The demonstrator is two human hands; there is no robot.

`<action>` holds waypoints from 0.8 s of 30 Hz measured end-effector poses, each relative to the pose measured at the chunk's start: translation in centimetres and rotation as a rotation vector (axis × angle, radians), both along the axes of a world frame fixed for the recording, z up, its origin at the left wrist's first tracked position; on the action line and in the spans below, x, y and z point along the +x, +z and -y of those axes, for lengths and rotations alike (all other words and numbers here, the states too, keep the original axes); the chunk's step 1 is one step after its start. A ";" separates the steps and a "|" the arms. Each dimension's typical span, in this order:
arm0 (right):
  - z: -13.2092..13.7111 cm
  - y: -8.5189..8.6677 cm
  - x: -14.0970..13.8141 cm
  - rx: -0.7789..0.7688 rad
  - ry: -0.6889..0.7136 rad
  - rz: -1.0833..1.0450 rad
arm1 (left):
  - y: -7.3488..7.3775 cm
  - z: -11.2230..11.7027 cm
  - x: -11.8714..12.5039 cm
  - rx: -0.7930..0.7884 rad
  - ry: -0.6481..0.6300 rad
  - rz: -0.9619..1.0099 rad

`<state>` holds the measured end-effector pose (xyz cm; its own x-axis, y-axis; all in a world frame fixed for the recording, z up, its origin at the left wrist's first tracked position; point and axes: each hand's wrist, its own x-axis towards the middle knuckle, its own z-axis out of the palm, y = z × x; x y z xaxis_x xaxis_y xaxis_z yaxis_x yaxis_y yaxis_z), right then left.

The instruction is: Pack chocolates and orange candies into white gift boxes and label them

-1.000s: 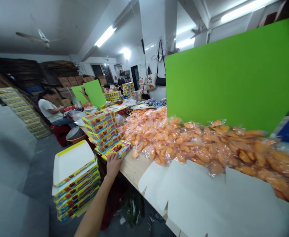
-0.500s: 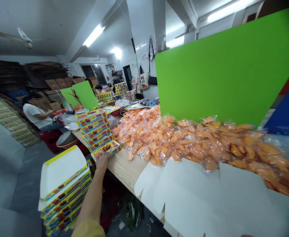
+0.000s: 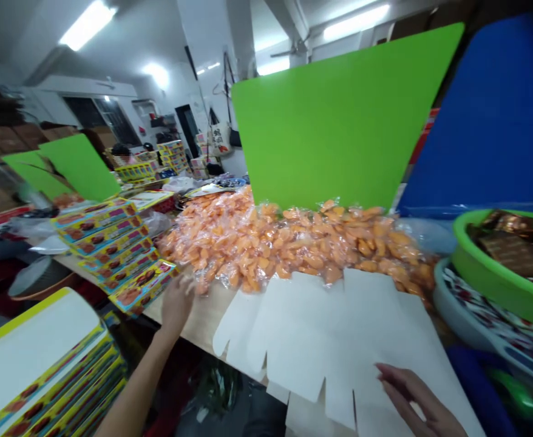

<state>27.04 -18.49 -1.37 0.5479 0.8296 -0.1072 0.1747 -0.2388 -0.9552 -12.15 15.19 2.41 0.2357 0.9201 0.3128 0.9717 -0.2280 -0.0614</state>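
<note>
Left hand open, fingers spread just beside a yellow box on the wooden table near its front edge, right hand open, resting flat on a white cardboard sheet, bagged orange snacks behind, green board beyond, workshop room around

two hands, three green boards, one blue board

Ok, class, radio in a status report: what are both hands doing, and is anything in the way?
Left hand open, beside yellow printed box. Right hand open on white card blank. Bagged orange pieces against the blank's far edge.
</note>
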 end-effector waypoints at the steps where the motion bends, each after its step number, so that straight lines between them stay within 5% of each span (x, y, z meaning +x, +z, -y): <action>1: 0.2 -0.1 0.4 -0.007 -0.020 0.009 | -0.8 1.4 2.2 -0.030 -0.079 0.018; 4: 0.4 -1.1 0.8 -0.015 -0.038 -0.027 | -3.4 6.0 8.5 -0.163 -0.301 0.114; 9: 0.6 -1.8 0.4 0.028 0.001 -0.043 | -4.6 10.4 14.4 -0.455 -0.306 0.252; 20: 1.2 0.0 0.8 0.086 -0.018 -0.189 | 2.3 10.5 14.9 -0.589 -0.191 0.533; 24: 1.9 0.7 1.8 0.146 -0.074 -0.145 | 3.4 9.9 15.3 -0.714 -0.051 0.736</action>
<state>28.85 -20.35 -0.70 0.5952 0.8004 -0.0706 0.0205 -0.1030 -0.9945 3.14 5.32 5.78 0.2507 0.9425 -0.2212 0.7019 -0.0196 0.7120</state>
